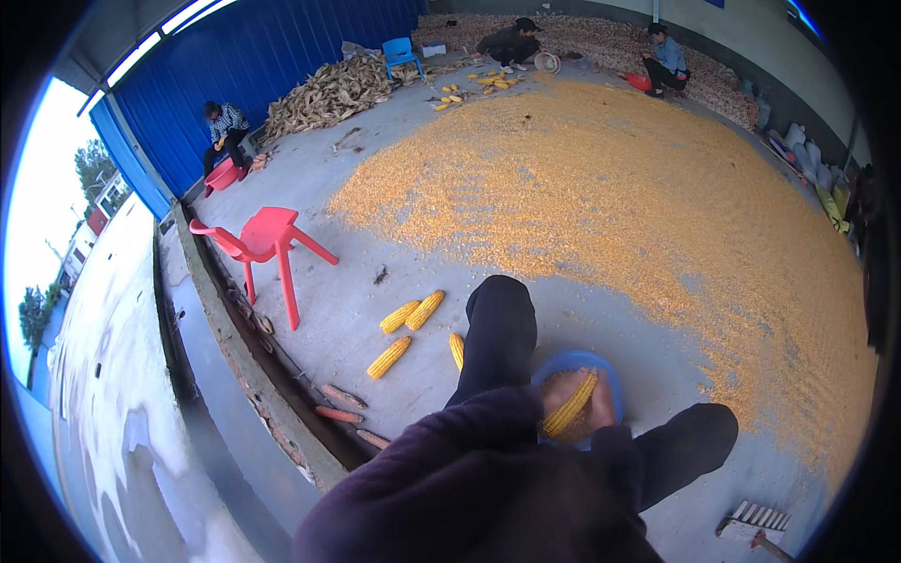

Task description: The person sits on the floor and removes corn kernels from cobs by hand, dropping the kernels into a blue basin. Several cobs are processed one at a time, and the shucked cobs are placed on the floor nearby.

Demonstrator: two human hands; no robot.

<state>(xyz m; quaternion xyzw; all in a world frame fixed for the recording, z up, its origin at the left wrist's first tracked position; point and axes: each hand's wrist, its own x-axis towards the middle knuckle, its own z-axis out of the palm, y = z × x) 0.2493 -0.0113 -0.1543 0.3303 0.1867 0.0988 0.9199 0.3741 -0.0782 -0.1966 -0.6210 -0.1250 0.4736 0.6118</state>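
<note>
Between my knees, over a blue basin (615, 375), a yellow ear of corn (570, 407) is tilted with its upper end to the right. My left hand (552, 392) is closed around its left side, partly hidden by the ear and my dark sleeve. Against its right side my right hand (603, 409) is closed too; its fingers are small and partly hidden. Loose material shows in the basin below, too small to make out. Beyond my left knee, several whole ears of corn (389, 357) lie on the concrete floor.
A wide layer of loose corn kernels (601, 197) covers the floor ahead and right. A red chair (270, 235) stands left, beside a low concrete ledge (253, 375) with bare cobs (338, 414). A rake-like head (754, 521) lies lower right. Three people sit or crouch farther back, near a husk pile (324, 94).
</note>
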